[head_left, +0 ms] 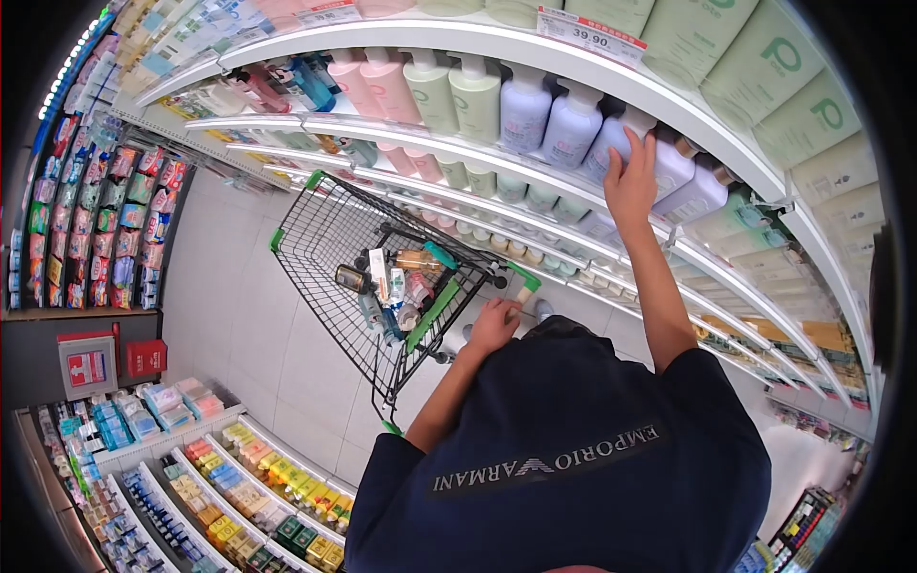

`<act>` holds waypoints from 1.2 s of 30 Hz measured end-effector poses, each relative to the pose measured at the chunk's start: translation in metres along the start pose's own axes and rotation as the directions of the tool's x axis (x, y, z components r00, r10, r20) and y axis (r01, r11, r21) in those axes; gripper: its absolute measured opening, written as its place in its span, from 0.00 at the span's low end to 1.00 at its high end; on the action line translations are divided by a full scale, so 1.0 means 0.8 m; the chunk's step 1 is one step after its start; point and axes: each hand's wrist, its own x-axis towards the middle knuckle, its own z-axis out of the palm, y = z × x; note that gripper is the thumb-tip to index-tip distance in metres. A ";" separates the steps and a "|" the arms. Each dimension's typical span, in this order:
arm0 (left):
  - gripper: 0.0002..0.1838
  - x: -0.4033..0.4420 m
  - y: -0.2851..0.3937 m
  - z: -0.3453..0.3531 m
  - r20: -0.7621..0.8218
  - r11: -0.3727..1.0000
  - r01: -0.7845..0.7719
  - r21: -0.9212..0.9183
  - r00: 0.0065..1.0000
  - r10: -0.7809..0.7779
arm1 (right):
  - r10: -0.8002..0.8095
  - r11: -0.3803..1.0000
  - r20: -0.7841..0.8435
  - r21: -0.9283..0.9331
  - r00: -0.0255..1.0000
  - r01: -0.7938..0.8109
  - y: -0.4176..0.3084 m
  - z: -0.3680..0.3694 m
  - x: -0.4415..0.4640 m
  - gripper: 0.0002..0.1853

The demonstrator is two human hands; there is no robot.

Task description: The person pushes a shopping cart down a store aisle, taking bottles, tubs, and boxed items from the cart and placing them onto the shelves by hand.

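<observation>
Standing top-up, long axis vertical: lavender bottle; right hand spread before it, contact unclear; left hand curled over cart handle.

One wide head-worn view looks forward and down, close over the shirt, toward the cart.

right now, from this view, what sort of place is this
Most likely a supermarket or drugstore aisle: there is a partly filled shopping cart, rows of pump bottles on display, and a price tag reading 39.90.
</observation>
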 end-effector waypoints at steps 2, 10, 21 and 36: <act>0.11 -0.001 -0.002 0.001 -0.027 1.000 0.009 -0.009 1.000 -0.010 | 0.045 0.999 0.013 0.016 0.999 -0.045 -0.007 -0.004 -0.004 0.20; 0.15 -0.014 -0.005 0.009 -0.087 0.988 0.134 -0.071 0.986 -0.140 | 0.042 0.999 -0.046 0.033 0.998 -0.041 0.001 0.013 -0.003 0.15; 0.24 -0.021 -0.010 0.021 0.036 0.923 0.365 0.121 0.928 -0.372 | -0.018 0.999 -0.042 0.031 0.999 0.020 0.010 0.015 -0.003 0.13; 0.22 -0.015 -0.022 0.017 0.143 0.928 0.364 0.085 0.917 -0.373 | 0.010 0.991 0.154 -0.136 0.988 0.011 -0.002 -0.013 0.018 0.20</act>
